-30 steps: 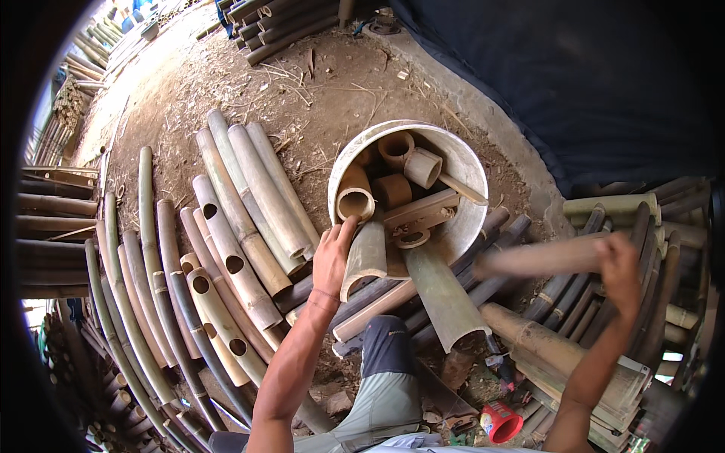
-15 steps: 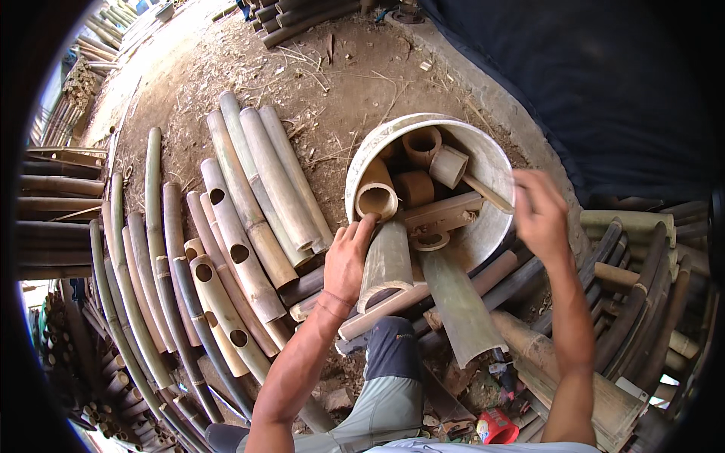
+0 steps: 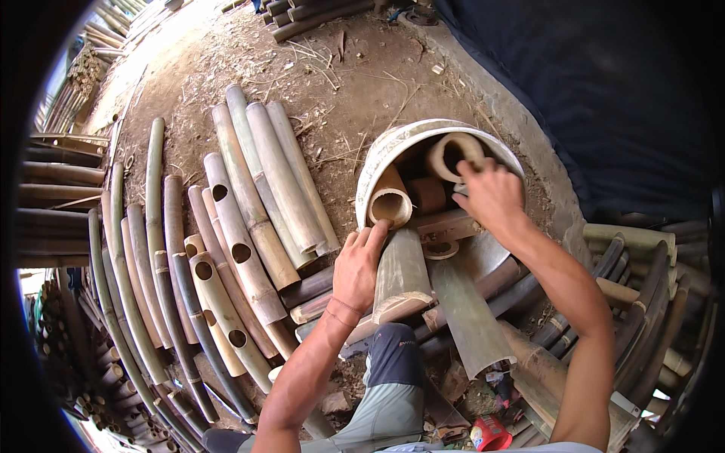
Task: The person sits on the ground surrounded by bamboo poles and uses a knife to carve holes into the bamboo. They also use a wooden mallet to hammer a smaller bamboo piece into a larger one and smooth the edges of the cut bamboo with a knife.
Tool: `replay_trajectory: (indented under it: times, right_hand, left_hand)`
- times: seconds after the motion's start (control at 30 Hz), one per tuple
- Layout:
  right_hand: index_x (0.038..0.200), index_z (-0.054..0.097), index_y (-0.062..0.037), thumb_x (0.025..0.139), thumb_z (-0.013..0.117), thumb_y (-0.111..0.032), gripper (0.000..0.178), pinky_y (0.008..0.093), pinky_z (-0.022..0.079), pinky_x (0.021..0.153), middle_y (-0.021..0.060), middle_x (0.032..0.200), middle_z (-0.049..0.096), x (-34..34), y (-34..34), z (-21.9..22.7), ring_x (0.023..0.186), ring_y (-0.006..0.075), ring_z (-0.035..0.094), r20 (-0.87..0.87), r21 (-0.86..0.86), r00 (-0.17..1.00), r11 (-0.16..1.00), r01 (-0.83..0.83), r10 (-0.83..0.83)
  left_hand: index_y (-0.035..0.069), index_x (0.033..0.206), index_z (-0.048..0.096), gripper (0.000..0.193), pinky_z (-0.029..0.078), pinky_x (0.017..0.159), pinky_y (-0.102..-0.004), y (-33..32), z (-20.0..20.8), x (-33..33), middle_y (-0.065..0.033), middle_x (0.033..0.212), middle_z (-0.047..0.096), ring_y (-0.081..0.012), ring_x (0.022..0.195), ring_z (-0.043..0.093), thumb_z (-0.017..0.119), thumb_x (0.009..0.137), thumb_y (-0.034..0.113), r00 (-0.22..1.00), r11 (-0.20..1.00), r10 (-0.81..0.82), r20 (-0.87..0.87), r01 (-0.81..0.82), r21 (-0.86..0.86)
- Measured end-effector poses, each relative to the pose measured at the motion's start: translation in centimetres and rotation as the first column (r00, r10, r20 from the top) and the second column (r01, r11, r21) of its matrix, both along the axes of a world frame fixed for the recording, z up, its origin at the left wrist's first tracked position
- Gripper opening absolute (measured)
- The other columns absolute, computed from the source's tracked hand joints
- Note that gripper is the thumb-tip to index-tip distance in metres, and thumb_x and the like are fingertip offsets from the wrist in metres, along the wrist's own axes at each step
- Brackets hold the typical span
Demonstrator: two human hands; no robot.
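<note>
A white bucket (image 3: 381, 155) lies tipped toward me with several cut bamboo pieces inside. My right hand (image 3: 492, 198) reaches into its right side, fingers closed on a short thick-walled bamboo tube (image 3: 436, 160). Beside the bucket's near left rim, my left hand (image 3: 358, 264) has curled fingers, their tips touching just under the open end of another bamboo tube (image 3: 391, 204). Exactly what they grip is hidden. Right next to that hand, a split bamboo piece (image 3: 402, 264) slopes down from the bucket mouth. A longer greenish split piece (image 3: 472, 317) and a bamboo ring (image 3: 441, 250) are alongside.
Long bamboo poles (image 3: 226, 204), some with round holes, lie in rows on the dirt ground at left. More poles (image 3: 642, 317) are stacked at right. Dark cloth (image 3: 574, 90) hangs at the upper right. A red container (image 3: 489, 434) is near my leg.
My right hand has moved left from outside the bucket's right rim onto the short tube inside. The narrow strip leaning there is no longer visible. My left hand stays near the rim.
</note>
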State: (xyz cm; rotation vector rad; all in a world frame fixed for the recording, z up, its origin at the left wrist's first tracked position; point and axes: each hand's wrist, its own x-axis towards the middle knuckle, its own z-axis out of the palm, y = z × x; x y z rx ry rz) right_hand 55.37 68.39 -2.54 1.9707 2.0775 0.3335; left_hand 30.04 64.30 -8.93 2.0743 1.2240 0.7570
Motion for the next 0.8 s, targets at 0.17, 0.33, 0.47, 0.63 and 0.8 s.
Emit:
replay_trajectory:
  times: [0.17, 0.33, 0.47, 0.63, 0.8]
  right_hand:
    - [0.113, 0.063, -0.0104, 0.070, 0.086, -0.040, 0.058, 0.0447, 0.055, 0.070, 0.0129, 0.097, 0.066, 2.3, -9.3, 8.3, 0.083, 0.0344, 0.068, -0.338, 0.275, 0.941, 0.954, 0.115, -0.016]
    - [0.104, 0.066, 0.0002, 0.069, 0.086, -0.033, 0.052, 0.0407, 0.052, 0.074, 0.0172, 0.089, 0.067, 4.4, -14.7, 12.8, 0.081, 0.0369, 0.068, -0.708, 0.091, 0.700, 0.970, 0.225, -0.096]
    - [0.104, 0.067, 0.0005, 0.068, 0.084, -0.039, 0.056, 0.0409, 0.052, 0.077, 0.0205, 0.090, 0.067, 5.2, -15.0, 11.9, 0.084, 0.0376, 0.068, -0.723, -0.250, 0.623, 0.954, 0.168, -0.299]
    - [0.127, 0.059, -0.0001, 0.079, 0.077, -0.042, 0.066, 0.0376, 0.050, 0.089, 0.0187, 0.102, 0.070, 6.1, -12.0, 7.0, 0.097, 0.0318, 0.068, -0.818, -0.376, 0.502, 0.922, -0.094, -0.282]
    - [0.146, 0.042, 0.0038, 0.100, 0.053, -0.030, 0.058, 0.0289, 0.038, 0.105, 0.0105, 0.136, 0.055, 6.5, -10.3, 4.6, 0.125, 0.0141, 0.048, -0.841, -0.505, -0.109, 0.841, -0.193, -0.530]
  left_hand:
    - [0.008, 0.129, 0.053, 0.050, 0.048, 0.083, -0.0450, 0.6, 0.0, 0.4, -0.0154, 0.102, 0.062, -0.0370, 0.094, 0.058, 0.066, 0.084, 0.027, 0.999, 1.000, 0.001, 0.040, -0.001, 0.011]
    - [0.007, 0.128, 0.055, 0.050, 0.048, 0.082, -0.0445, 0.5, -0.3, -0.3, -0.0165, 0.102, 0.062, -0.0372, 0.094, 0.057, 0.066, 0.083, 0.027, 0.998, 1.000, -0.001, 0.068, 0.000, 0.018]
    - [0.005, 0.129, 0.055, 0.054, 0.047, 0.081, -0.0442, -0.7, -0.4, -0.5, -0.0173, 0.102, 0.062, -0.0374, 0.093, 0.056, 0.068, 0.082, 0.029, 0.998, 1.000, -0.013, 0.063, 0.012, 0.019]
    - [0.004, 0.130, 0.056, 0.058, 0.048, 0.080, -0.0429, -2.2, -1.3, -1.0, -0.0168, 0.099, 0.062, -0.0362, 0.089, 0.056, 0.070, 0.080, 0.030, 0.995, 1.000, 0.017, 0.102, -0.016, -0.005]
    - [0.002, 0.130, 0.056, 0.055, 0.049, 0.082, -0.0421, -2.3, -1.7, -1.5, -0.0168, 0.100, 0.064, -0.0352, 0.090, 0.058, 0.069, 0.082, 0.026, 0.995, 1.000, 0.016, 0.102, -0.017, 0.008]
